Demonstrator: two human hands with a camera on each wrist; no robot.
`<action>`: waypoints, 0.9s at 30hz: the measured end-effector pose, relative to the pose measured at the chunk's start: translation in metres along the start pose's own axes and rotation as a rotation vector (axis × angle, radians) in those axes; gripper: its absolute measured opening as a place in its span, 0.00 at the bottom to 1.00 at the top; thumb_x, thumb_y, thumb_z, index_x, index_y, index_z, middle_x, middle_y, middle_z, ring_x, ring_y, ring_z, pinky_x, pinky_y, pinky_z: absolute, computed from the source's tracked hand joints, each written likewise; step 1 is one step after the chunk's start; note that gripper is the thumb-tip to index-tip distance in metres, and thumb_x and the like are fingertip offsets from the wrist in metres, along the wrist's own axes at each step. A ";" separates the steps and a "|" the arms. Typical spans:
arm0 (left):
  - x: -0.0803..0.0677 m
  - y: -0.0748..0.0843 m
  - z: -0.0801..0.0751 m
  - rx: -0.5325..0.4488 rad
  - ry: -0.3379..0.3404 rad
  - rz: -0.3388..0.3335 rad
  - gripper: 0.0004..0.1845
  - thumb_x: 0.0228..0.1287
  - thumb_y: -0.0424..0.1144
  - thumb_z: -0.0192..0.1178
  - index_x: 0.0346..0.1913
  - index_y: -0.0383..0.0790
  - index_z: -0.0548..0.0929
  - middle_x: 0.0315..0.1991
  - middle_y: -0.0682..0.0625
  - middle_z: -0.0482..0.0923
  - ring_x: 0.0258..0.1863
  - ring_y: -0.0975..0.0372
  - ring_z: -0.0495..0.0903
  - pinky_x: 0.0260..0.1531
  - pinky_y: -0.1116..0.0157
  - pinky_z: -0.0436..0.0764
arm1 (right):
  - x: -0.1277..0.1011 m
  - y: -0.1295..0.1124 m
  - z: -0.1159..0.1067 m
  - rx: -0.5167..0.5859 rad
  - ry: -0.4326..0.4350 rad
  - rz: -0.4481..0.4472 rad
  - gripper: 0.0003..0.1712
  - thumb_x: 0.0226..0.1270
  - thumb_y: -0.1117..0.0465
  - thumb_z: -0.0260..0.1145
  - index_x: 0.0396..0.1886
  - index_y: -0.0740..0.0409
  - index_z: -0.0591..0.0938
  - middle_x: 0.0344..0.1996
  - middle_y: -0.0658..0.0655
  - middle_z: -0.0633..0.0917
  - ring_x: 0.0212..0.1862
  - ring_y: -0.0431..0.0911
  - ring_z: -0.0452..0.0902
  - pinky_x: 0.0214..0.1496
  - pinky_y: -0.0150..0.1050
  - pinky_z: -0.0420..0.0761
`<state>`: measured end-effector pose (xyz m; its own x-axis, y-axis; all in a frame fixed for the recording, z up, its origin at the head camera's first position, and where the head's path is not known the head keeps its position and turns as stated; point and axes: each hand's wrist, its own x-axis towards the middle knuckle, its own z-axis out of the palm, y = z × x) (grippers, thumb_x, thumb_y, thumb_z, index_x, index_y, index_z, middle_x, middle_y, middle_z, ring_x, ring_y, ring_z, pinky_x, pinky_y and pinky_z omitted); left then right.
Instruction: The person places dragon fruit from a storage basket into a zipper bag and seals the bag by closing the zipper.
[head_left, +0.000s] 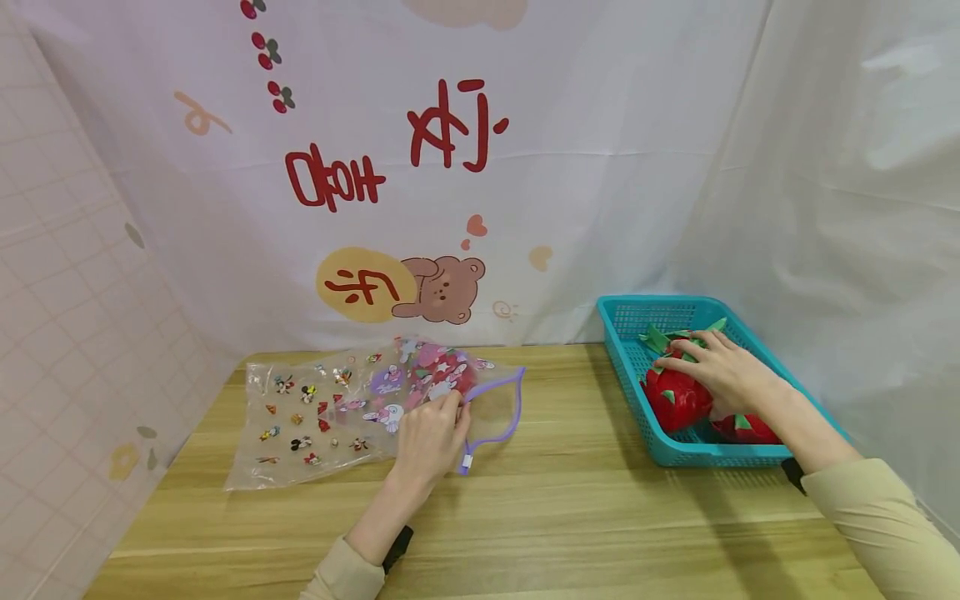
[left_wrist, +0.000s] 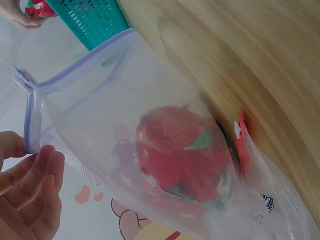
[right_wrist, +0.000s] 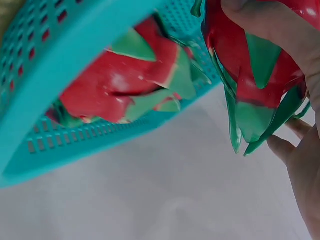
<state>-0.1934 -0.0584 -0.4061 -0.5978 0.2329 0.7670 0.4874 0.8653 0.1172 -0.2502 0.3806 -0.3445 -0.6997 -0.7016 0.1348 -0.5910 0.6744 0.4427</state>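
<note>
My left hand (head_left: 427, 437) pinches the purple zip edge of a clear printed zip bag (left_wrist: 95, 117) near its slider (head_left: 467, 460). The bag's mouth stands spread and faces right. Inside it lies a red dragon fruit (left_wrist: 180, 155) with green scales, blurred by the plastic. My right hand (head_left: 720, 371) grips another dragon fruit (right_wrist: 250, 55) at the teal basket (head_left: 624, 375), fingers over its top. A further dragon fruit (right_wrist: 115, 85) lies in the basket, partly hidden by the right hand and arm in the head view.
Left of the zip bag, a clear sheet or bag with small cartoon figures (head_left: 300, 443) lies flat on the wooden table (head_left: 585, 517). A white printed cloth (head_left: 570, 167) hangs behind the table, and pale cloth hangs close to the basket's right side.
</note>
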 end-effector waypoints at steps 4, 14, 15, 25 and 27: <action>0.000 0.000 -0.001 0.002 0.002 0.001 0.09 0.54 0.35 0.65 0.22 0.42 0.76 0.12 0.57 0.71 0.10 0.72 0.53 0.10 0.79 0.48 | 0.004 0.003 -0.010 -0.009 0.087 0.005 0.63 0.07 0.46 0.86 0.59 0.50 0.74 0.54 0.63 0.76 0.55 0.64 0.68 0.52 0.61 0.73; 0.000 0.000 -0.002 -0.012 -0.001 -0.005 0.09 0.55 0.35 0.65 0.22 0.42 0.76 0.12 0.57 0.70 0.11 0.72 0.53 0.10 0.79 0.48 | 0.011 0.003 -0.031 0.008 0.160 0.066 0.63 0.11 0.44 0.86 0.61 0.47 0.71 0.52 0.62 0.75 0.56 0.65 0.65 0.48 0.64 0.75; 0.000 0.000 -0.002 -0.011 0.000 -0.004 0.09 0.55 0.35 0.65 0.22 0.42 0.76 0.12 0.57 0.70 0.11 0.72 0.53 0.10 0.79 0.48 | 0.012 0.003 -0.033 0.014 0.166 0.072 0.63 0.11 0.44 0.86 0.61 0.47 0.71 0.52 0.61 0.75 0.56 0.65 0.65 0.47 0.64 0.75; 0.000 -0.001 -0.001 -0.012 0.014 0.005 0.09 0.54 0.34 0.65 0.22 0.42 0.76 0.11 0.57 0.70 0.10 0.72 0.53 0.10 0.79 0.48 | 0.025 -0.011 -0.045 0.043 0.284 0.101 0.59 0.13 0.48 0.85 0.59 0.50 0.74 0.47 0.60 0.76 0.53 0.64 0.69 0.49 0.65 0.74; 0.000 -0.001 -0.001 -0.012 0.013 0.005 0.09 0.55 0.35 0.65 0.22 0.42 0.76 0.11 0.57 0.70 0.10 0.72 0.53 0.10 0.79 0.48 | 0.028 -0.015 -0.045 0.055 0.295 0.117 0.59 0.14 0.48 0.84 0.59 0.49 0.74 0.47 0.60 0.76 0.53 0.64 0.69 0.51 0.66 0.73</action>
<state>-0.1931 -0.0600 -0.4052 -0.5872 0.2310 0.7758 0.4975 0.8590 0.1209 -0.2424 0.3401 -0.3073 -0.6221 -0.6496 0.4370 -0.5395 0.7602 0.3620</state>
